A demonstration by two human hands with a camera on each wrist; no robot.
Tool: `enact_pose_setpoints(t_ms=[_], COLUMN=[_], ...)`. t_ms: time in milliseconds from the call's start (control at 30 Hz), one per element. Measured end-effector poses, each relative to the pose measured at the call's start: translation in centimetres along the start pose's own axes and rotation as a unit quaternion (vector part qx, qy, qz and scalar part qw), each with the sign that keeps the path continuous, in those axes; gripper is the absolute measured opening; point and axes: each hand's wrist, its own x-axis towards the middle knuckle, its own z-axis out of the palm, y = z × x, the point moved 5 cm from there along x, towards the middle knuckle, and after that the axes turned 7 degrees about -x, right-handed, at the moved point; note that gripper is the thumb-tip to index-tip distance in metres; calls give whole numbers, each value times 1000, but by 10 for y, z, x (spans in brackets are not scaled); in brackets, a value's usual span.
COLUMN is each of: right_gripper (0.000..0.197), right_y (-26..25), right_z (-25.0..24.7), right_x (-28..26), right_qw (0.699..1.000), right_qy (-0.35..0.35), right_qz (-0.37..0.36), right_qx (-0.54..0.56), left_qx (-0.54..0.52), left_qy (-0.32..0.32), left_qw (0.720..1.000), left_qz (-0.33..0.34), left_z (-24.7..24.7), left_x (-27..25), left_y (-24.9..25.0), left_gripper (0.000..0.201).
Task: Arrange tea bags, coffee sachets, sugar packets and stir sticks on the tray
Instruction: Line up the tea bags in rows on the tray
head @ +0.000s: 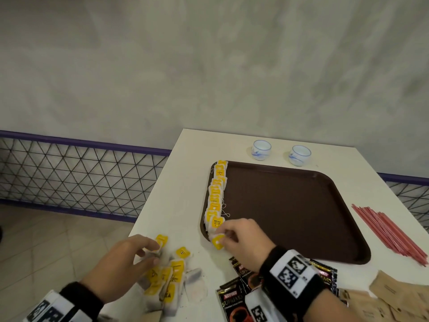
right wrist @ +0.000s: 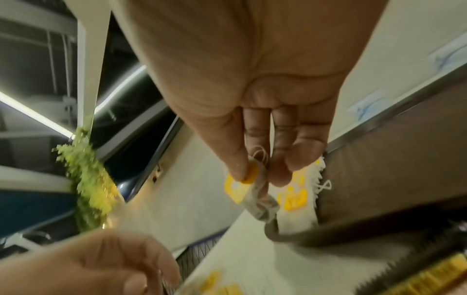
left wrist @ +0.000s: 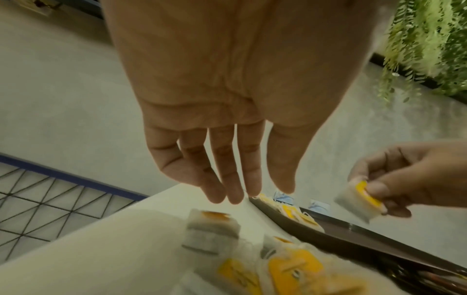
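The white counter (head: 176, 182) carries a brown tray (head: 290, 210), the landmark here, with a row of yellow-tagged tea bags (head: 216, 196) running down its left edge; the nearest tag reads "RELAX", the rest too small to read. Just in front of the tray lie black coffee sachets (head: 232, 300) marked "KOPIKO SUPREMO", partly hidden under the right wrist. Red stir sticks (head: 390, 231) lie in a bundle to the tray's right, and brown sugar packets (head: 394, 296), cut off by the picture's edge, sit off its near right corner, their print unreadable. A loose heap of tea bags (head: 167, 277) lies left of the tray's near corner. The left hand (head: 123, 266) hovers over that heap, fingers loosely extended, fingertips touching the top bags. The right hand (head: 243, 242) pinches one tea bag (head: 218, 241) between thumb and fingers at the tray's near left corner.
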Motion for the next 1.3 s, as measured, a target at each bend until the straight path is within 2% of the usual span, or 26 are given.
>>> enact_pose_setpoints(t_ms=[100, 200, 300, 400, 567, 667, 767, 833, 933, 1100, 1300], right_gripper=[18, 20, 21, 20, 12, 7, 6, 7, 9, 15, 14], right_y=[1, 2, 7, 13, 29, 43, 55, 59, 60, 58, 57], right_z=[-18, -30, -38, -49, -69, -76, -83, -86, -87, -89, -94], right_x=[-9, -16, -21, -28, -38, -44, -45, -43, -39, -29, -18], right_qw=[999, 997, 988, 968, 962, 955, 944, 932, 913, 905, 914], right_qy=[19, 29, 36, 66, 116, 140, 165, 170, 168, 177, 185], right_qz=[-6, -11, -9, 10, 31, 40, 43, 49, 60, 65, 73], right_qx=[33, 64, 152, 243, 246, 257, 284, 316, 366, 381, 353], left_qx=[12, 85, 137, 188, 174, 120, -39, -154, -247, -363, -391], left_qy=[-19, -45, -73, -116, -129, -102, -34, 0, 25, 29, -16], left_qw=[999, 994, 987, 975, 975, 987, 998, 987, 965, 928, 917], left_qz=[28, 53, 38, -10, -44, -14, 21, 47, 82, 78, 75], left_z=[14, 29, 43, 54, 52, 38, 12, -4, -14, -5, 13], left_x=[11, 29, 49, 58, 61, 60, 57, 56, 60, 67, 74], left_y=[13, 30, 33, 30, 29, 39, 62, 82, 111, 144, 163], left_gripper=[18, 31, 40, 45, 26, 27, 21, 15, 14, 15, 15])
